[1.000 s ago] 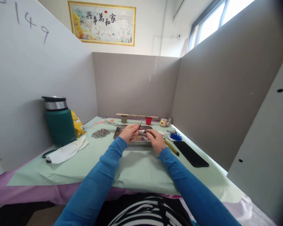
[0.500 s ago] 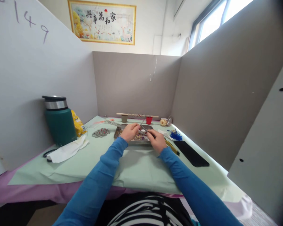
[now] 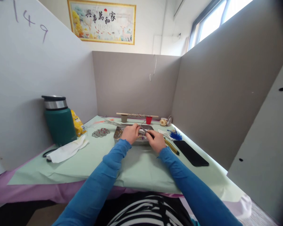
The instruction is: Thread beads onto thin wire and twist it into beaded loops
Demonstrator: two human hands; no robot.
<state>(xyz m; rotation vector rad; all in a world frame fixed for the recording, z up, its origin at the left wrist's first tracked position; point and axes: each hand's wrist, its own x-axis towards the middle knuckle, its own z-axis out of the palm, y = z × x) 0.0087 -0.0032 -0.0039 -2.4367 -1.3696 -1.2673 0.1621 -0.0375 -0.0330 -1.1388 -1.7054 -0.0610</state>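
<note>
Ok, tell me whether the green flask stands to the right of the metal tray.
No, the green flask stands left of the metal tray, by the left wall.

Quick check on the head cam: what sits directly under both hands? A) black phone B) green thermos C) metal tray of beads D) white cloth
C: the left hand and right hand meet over the metal tray of small beads, while the green thermos and white cloth lie off to the left and the black phone to the right.
</note>
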